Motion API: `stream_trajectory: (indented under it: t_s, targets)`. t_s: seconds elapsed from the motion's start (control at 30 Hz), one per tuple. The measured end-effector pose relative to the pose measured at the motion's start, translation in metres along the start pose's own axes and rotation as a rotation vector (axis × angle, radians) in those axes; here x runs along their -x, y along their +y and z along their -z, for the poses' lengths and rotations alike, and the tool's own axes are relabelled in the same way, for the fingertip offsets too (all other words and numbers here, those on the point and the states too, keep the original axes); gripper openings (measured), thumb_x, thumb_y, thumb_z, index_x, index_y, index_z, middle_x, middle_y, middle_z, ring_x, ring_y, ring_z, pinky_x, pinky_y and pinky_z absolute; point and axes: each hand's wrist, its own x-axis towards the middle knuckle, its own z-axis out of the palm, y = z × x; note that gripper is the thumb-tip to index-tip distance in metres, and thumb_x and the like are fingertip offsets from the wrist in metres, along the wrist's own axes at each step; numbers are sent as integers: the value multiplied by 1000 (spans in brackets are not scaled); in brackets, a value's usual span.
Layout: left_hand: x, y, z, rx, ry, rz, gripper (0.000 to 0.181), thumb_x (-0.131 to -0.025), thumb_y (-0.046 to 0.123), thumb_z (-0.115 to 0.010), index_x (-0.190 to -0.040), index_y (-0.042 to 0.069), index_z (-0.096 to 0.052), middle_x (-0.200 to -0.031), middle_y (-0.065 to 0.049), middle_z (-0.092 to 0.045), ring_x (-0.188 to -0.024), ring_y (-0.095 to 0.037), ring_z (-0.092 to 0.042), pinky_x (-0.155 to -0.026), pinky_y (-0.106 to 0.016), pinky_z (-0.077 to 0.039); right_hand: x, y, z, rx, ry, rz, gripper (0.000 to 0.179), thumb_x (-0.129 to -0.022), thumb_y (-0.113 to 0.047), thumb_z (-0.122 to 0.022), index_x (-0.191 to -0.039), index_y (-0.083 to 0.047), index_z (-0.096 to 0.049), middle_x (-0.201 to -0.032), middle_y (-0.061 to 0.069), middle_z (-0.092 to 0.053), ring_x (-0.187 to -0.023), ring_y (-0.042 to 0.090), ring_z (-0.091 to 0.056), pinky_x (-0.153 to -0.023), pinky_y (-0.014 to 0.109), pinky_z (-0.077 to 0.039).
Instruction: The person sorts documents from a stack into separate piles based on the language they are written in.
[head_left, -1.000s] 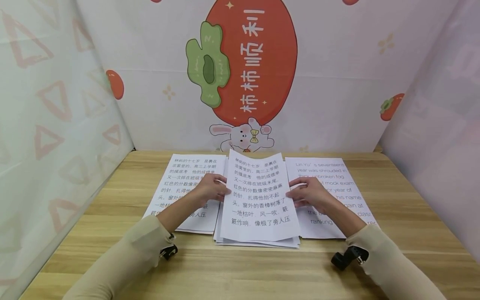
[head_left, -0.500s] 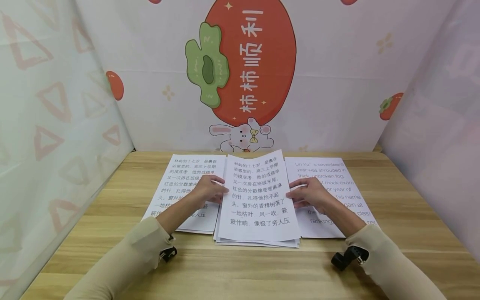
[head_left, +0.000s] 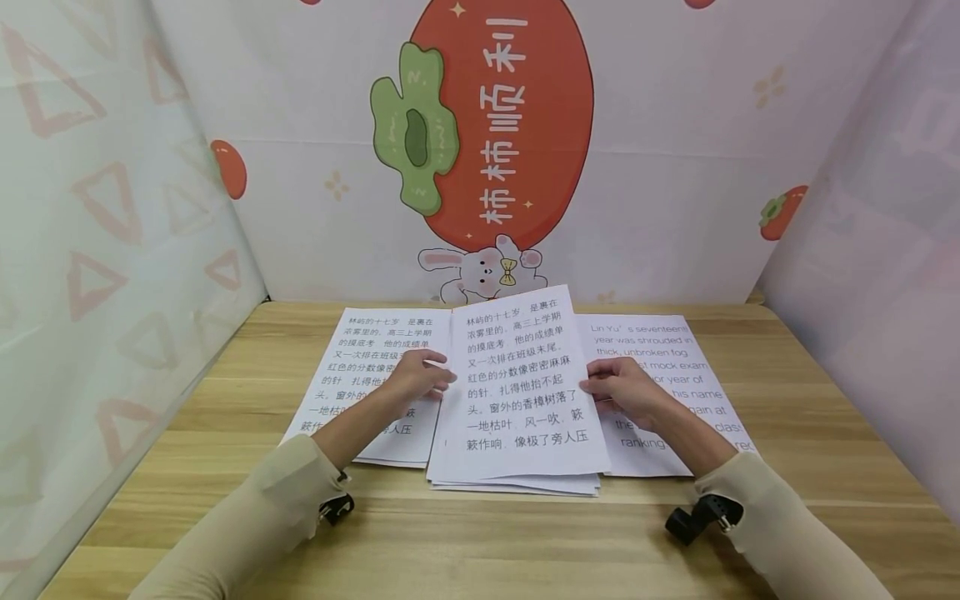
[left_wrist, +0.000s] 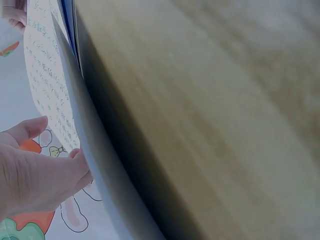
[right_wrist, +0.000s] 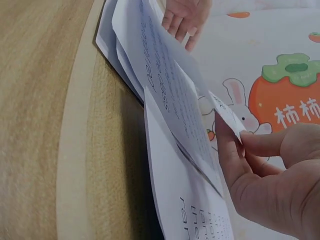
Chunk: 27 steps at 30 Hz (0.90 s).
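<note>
In the head view a printed sheet of paper point(head_left: 517, 387) with Chinese text lies tilted over the middle paper stack point(head_left: 540, 487), its far right corner raised. My right hand point(head_left: 621, 390) pinches the sheet's right edge between thumb and fingers, which the right wrist view shows closely. At the left edge is my left hand point(head_left: 417, 375), fingers loosely extended and thumb apart; in the left wrist view its fingertips point(left_wrist: 80, 162) are right at the paper's edge. Another stack with Chinese text point(head_left: 367, 342) lies under the left hand, and one with English text point(head_left: 675, 350) under the right.
All the paper lies on a wooden table point(head_left: 480, 550). Behind rises a white curtain point(head_left: 675, 167) printed with a large persimmon and a rabbit; more curtain closes off both sides. A black strap device point(head_left: 705, 517) sits at the right wrist, another point(head_left: 337, 507) at the left.
The top sheet has shifted right and turned slightly, its far right corner rising. My right hand has moved slightly right with it, while the left hand has stayed nearly still.
</note>
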Motion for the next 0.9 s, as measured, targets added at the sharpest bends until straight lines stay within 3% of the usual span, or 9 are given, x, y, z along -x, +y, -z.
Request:
stream_trajectory:
  t_s: [0.13,0.4,0.6,0.9]
  targets:
    - [0,1,-1,-2,-7,-7,52,-93,6,-71,-142,-3,-54,-118,-19,-68,-92,-24,-70,-78,-29,-62,1,1,2,-40,-46,32,18,-101,3,-58,-118,9,-57,-100,6,-70,-85,16,-70,-73,27,-62]
    - [1,1,-1,16,-15,-18,53,-92,1,-69,-143,-1,-54,-113,-20,-71,-78,-21,-73,-73,-29,-63,2,3,4,-90,-80,53,16,-102,3,-57,-117,9,-55,-100,6,-71,-86,16,-72,-76,27,-63]
    - [0,-2,-3,66,-26,-16,45,-90,-6,-72,-134,-4,-60,-107,-18,-70,-80,-22,-73,-75,-33,-65,2,3,0,-22,-8,29,20,-98,-2,-64,-116,6,-58,-97,5,-70,-83,15,-69,-69,26,-60]
    - [3,0,-2,84,-47,-24,24,-89,-7,-73,-113,-7,-66,-93,-15,-70,-70,-19,-68,-64,-29,-65,0,6,-5,93,87,-40,25,-92,-3,-73,-113,5,-62,-89,6,-69,-70,15,-65,-58,27,-58]
